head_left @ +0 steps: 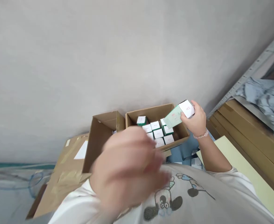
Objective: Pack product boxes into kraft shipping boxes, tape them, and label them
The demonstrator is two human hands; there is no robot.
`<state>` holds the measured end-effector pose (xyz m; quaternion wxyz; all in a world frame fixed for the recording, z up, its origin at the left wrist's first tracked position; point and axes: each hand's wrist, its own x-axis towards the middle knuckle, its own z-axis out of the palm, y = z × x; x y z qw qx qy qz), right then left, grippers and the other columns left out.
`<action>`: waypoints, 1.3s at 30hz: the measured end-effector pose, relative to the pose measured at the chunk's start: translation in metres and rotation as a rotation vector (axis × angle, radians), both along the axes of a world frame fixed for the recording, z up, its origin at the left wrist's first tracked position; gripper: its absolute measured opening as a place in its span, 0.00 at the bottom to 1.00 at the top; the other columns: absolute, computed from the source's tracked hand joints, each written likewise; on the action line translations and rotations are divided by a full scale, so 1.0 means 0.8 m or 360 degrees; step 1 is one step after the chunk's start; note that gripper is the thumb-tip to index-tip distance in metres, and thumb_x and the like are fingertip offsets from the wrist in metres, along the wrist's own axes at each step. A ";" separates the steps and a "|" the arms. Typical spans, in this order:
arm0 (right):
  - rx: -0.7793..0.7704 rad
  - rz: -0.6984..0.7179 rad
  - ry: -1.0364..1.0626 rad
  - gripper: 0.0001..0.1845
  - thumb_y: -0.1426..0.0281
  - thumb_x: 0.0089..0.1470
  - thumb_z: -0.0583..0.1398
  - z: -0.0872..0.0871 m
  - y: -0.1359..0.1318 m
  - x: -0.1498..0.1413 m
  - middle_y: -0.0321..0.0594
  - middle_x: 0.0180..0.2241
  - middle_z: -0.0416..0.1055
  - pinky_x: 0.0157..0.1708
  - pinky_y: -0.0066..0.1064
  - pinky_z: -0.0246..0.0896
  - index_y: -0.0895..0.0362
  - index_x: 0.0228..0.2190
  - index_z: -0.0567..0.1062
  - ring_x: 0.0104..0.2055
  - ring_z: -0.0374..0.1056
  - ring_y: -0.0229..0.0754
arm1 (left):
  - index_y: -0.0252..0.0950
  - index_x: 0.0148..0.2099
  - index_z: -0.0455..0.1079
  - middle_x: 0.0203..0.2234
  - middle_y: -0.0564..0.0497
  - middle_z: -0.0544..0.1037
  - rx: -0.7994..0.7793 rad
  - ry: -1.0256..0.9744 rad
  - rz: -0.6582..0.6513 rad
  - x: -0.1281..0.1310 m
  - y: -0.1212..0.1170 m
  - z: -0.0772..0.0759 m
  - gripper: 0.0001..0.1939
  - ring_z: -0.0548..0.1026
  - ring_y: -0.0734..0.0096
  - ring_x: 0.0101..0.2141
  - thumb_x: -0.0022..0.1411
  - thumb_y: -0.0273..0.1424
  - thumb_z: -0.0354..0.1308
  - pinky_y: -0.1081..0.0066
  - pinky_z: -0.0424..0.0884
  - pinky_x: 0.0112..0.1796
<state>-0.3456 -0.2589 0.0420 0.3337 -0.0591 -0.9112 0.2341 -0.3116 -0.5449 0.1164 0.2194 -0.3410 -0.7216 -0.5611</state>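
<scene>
My right hand [196, 119] is closed firmly around a white-and-green carton [179, 112], gripping it near one end. Just below that grip sits an open cardboard box [150, 112] holding rows of similar white cartons [157, 133], with the carton in my hand above its near corner. My left hand [127, 165] is a blur in front of the box, so I cannot tell whether it is open or holding anything.
</scene>
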 end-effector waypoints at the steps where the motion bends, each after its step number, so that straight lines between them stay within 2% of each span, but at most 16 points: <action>1: -0.0006 -0.0031 0.0018 0.39 0.56 0.56 0.61 0.005 0.002 0.029 0.56 0.58 0.70 0.60 0.54 0.62 0.60 0.65 0.62 0.59 0.67 0.62 | 0.54 0.45 0.77 0.42 0.51 0.78 -0.0072 0.0050 -0.0193 -0.004 0.016 0.004 0.12 0.80 0.53 0.47 0.57 0.40 0.67 0.49 0.79 0.51; 2: -0.0009 -0.0055 0.0024 0.39 0.56 0.56 0.62 0.009 0.002 0.058 0.55 0.57 0.70 0.60 0.54 0.63 0.59 0.64 0.63 0.58 0.68 0.61 | 0.52 0.47 0.77 0.45 0.51 0.78 -0.0097 0.0128 -0.0357 -0.008 0.035 0.003 0.14 0.79 0.55 0.49 0.57 0.39 0.68 0.51 0.77 0.53; 4: -0.0008 -0.0081 0.0007 0.38 0.57 0.55 0.62 0.014 0.001 0.116 0.53 0.56 0.71 0.58 0.54 0.65 0.56 0.64 0.64 0.56 0.69 0.59 | 0.46 0.59 0.71 0.56 0.44 0.74 -0.0209 0.0007 -0.0611 -0.015 0.078 -0.012 0.31 0.74 0.51 0.57 0.54 0.42 0.73 0.50 0.72 0.58; 6: -0.0004 -0.0084 -0.0035 0.39 0.57 0.54 0.64 0.015 -0.003 0.171 0.52 0.56 0.72 0.57 0.53 0.67 0.55 0.64 0.64 0.56 0.70 0.58 | 0.40 0.67 0.64 0.62 0.38 0.69 -0.0340 -0.0251 -0.0884 -0.013 0.121 -0.044 0.50 0.70 0.45 0.61 0.44 0.46 0.78 0.49 0.69 0.60; 8: -0.0007 -0.0052 -0.0102 0.42 0.57 0.51 0.66 0.014 -0.005 0.223 0.51 0.56 0.72 0.55 0.51 0.69 0.55 0.64 0.63 0.55 0.71 0.57 | 0.38 0.70 0.60 0.63 0.37 0.68 -0.0452 -0.0520 -0.1158 0.002 0.157 -0.081 0.59 0.68 0.42 0.62 0.38 0.46 0.80 0.50 0.67 0.60; 10: -0.0024 0.0001 -0.0193 0.44 0.56 0.49 0.67 0.014 0.000 0.272 0.51 0.55 0.72 0.53 0.49 0.70 0.54 0.64 0.63 0.54 0.72 0.56 | 0.38 0.67 0.63 0.59 0.39 0.73 -0.0539 -0.0713 -0.1408 0.027 0.186 -0.112 0.56 0.71 0.42 0.59 0.38 0.43 0.80 0.52 0.68 0.58; 13: -0.0069 0.0019 -0.0314 0.43 0.57 0.50 0.67 0.013 0.021 0.347 0.52 0.56 0.71 0.55 0.49 0.70 0.55 0.64 0.62 0.55 0.71 0.55 | 0.36 0.56 0.70 0.48 0.43 0.79 -0.0660 -0.0750 -0.1654 0.075 0.228 -0.139 0.43 0.76 0.49 0.49 0.39 0.42 0.80 0.57 0.73 0.50; 15: -0.0121 -0.0031 -0.0368 0.42 0.57 0.52 0.67 0.007 0.040 0.400 0.53 0.58 0.70 0.59 0.51 0.66 0.55 0.64 0.63 0.59 0.69 0.56 | 0.35 0.51 0.71 0.43 0.45 0.80 -0.0712 -0.0635 -0.1702 0.111 0.260 -0.152 0.37 0.77 0.53 0.44 0.42 0.42 0.79 0.60 0.74 0.46; 17: -0.0235 -0.0141 -0.0405 0.42 0.54 0.54 0.67 -0.009 0.060 0.450 0.54 0.62 0.66 0.62 0.53 0.62 0.53 0.65 0.62 0.63 0.65 0.58 | 0.35 0.51 0.70 0.41 0.46 0.80 -0.0760 -0.0483 -0.1686 0.150 0.295 -0.166 0.34 0.78 0.56 0.41 0.44 0.40 0.78 0.62 0.74 0.43; 21: -0.0678 -0.0678 -0.0367 0.39 0.51 0.61 0.60 -0.071 0.099 0.523 0.54 0.66 0.62 0.63 0.53 0.61 0.53 0.68 0.60 0.65 0.63 0.56 | 0.37 0.53 0.70 0.46 0.46 0.80 -0.0923 -0.0157 -0.1634 0.225 0.374 -0.205 0.34 0.78 0.55 0.46 0.45 0.36 0.78 0.60 0.74 0.48; 23: -0.0861 -0.0978 -0.0379 0.38 0.52 0.63 0.57 -0.104 0.122 0.545 0.57 0.64 0.65 0.63 0.52 0.61 0.58 0.68 0.61 0.64 0.64 0.56 | 0.38 0.54 0.70 0.49 0.45 0.80 -0.1003 -0.0040 -0.1644 0.258 0.415 -0.226 0.34 0.78 0.54 0.50 0.46 0.34 0.78 0.58 0.74 0.52; 25: -0.0976 -0.1168 -0.0469 0.41 0.54 0.61 0.58 -0.130 0.148 0.563 0.60 0.61 0.68 0.62 0.49 0.62 0.63 0.67 0.61 0.63 0.66 0.57 | 0.39 0.55 0.70 0.50 0.45 0.80 -0.1112 0.0025 -0.1666 0.288 0.458 -0.246 0.33 0.78 0.53 0.51 0.48 0.34 0.77 0.58 0.74 0.53; 29: -0.1139 -0.1324 -0.0723 0.42 0.59 0.56 0.61 -0.156 0.209 0.606 0.57 0.49 0.77 0.47 0.38 0.69 0.69 0.65 0.62 0.50 0.74 0.54 | 0.40 0.56 0.70 0.51 0.44 0.79 -0.1312 0.0124 -0.1773 0.342 0.540 -0.288 0.32 0.78 0.51 0.53 0.49 0.32 0.76 0.56 0.73 0.54; 33: -0.1194 -0.1403 -0.0951 0.36 0.64 0.54 0.62 -0.177 0.269 0.649 0.54 0.42 0.79 0.36 0.32 0.64 0.71 0.59 0.67 0.42 0.75 0.50 | 0.40 0.56 0.70 0.53 0.44 0.78 -0.1374 0.0120 -0.1877 0.388 0.606 -0.337 0.32 0.76 0.51 0.55 0.49 0.28 0.74 0.54 0.71 0.56; 36: -0.1204 -0.1362 -0.1055 0.28 0.64 0.54 0.62 -0.201 0.301 0.668 0.52 0.39 0.79 0.34 0.31 0.62 0.68 0.53 0.72 0.39 0.75 0.49 | 0.40 0.57 0.69 0.54 0.43 0.78 -0.1409 0.0028 -0.1911 0.412 0.638 -0.374 0.33 0.76 0.50 0.55 0.48 0.27 0.73 0.54 0.71 0.56; 39: -0.1188 -0.1394 -0.1101 0.31 0.67 0.53 0.62 -0.229 0.320 0.675 0.58 0.42 0.79 0.38 0.34 0.64 0.71 0.56 0.70 0.43 0.75 0.53 | 0.39 0.56 0.70 0.53 0.43 0.78 -0.1414 -0.0047 -0.1954 0.422 0.657 -0.407 0.32 0.76 0.49 0.55 0.48 0.26 0.72 0.52 0.70 0.58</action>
